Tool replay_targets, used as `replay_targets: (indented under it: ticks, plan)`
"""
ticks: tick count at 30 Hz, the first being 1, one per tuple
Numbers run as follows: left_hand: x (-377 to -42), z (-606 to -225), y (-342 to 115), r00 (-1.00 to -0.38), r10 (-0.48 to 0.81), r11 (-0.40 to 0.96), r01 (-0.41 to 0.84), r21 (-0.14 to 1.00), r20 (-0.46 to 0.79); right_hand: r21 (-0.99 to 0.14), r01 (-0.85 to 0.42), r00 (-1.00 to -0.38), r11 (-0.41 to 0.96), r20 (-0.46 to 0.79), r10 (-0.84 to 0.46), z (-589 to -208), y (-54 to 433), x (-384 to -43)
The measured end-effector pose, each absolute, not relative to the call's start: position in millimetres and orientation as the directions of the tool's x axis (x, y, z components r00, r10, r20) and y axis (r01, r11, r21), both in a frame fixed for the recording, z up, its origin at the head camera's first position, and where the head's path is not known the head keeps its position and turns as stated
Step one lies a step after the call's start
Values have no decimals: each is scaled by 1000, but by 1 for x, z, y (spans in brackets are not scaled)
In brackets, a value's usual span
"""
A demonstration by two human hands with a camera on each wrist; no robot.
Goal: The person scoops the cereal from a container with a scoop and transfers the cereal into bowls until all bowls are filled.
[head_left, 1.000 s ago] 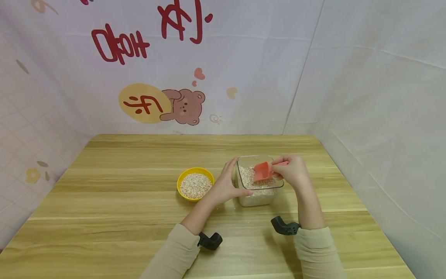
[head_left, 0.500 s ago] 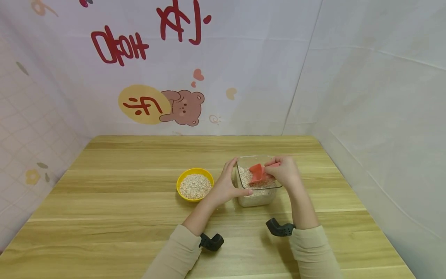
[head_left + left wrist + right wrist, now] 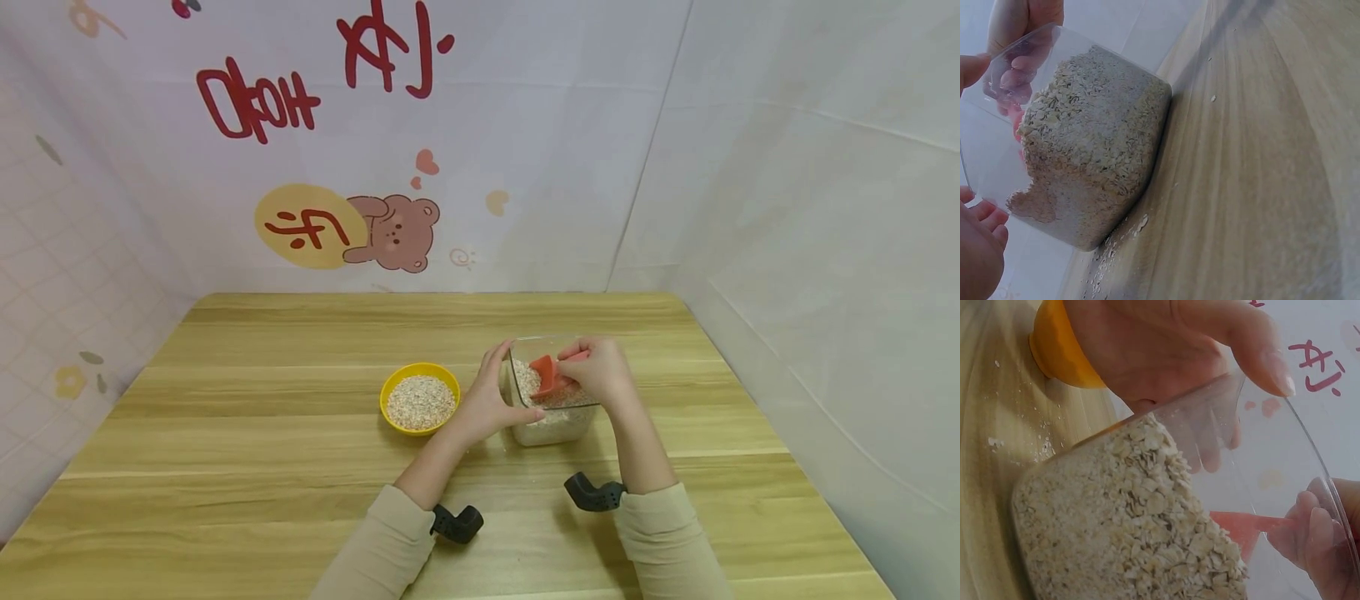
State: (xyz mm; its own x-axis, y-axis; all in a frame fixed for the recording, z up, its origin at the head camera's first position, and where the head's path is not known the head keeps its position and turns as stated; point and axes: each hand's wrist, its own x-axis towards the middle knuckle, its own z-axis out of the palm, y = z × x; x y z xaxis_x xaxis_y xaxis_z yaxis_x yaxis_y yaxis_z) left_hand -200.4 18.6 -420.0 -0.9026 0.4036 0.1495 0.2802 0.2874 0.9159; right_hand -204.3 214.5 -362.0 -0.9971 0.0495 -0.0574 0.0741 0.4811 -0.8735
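Note:
A clear square container, partly filled with rolled oats, stands on the table. My left hand steadies it at the near left corner, thumb along the front rim and the other fingers against the left side. Inside, a coral-red scoop has its edge in the oats. My right hand pinches the scoop's handle over the container. In the right wrist view, the scoop shows through the clear wall, its lower part hidden by oats. Left of the hands, a yellow bowl holds more oats.
The wooden table carries a few loose oat flakes beside the container's base. A printed cloth wall rises behind the table, with a plain white one along the right. A black wrist mount sits on each forearm.
My right hand has moved left with the scoop, pushing it toward the left side of the container and lower into the oats. The left hand and the bowl stay put.

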Motion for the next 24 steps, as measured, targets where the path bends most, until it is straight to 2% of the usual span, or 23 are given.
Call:
replay_targets:
  ticks: [15,24]
  plan:
    - [-200,-421,18,-901,404,272,281,920,156,-926,69,-998,372,-67,19,-363,209,-209]
    - [-200,-422,18,-903,402,266,277,923,155,-942,107,-994,318,-99,39,-361,211,-212]
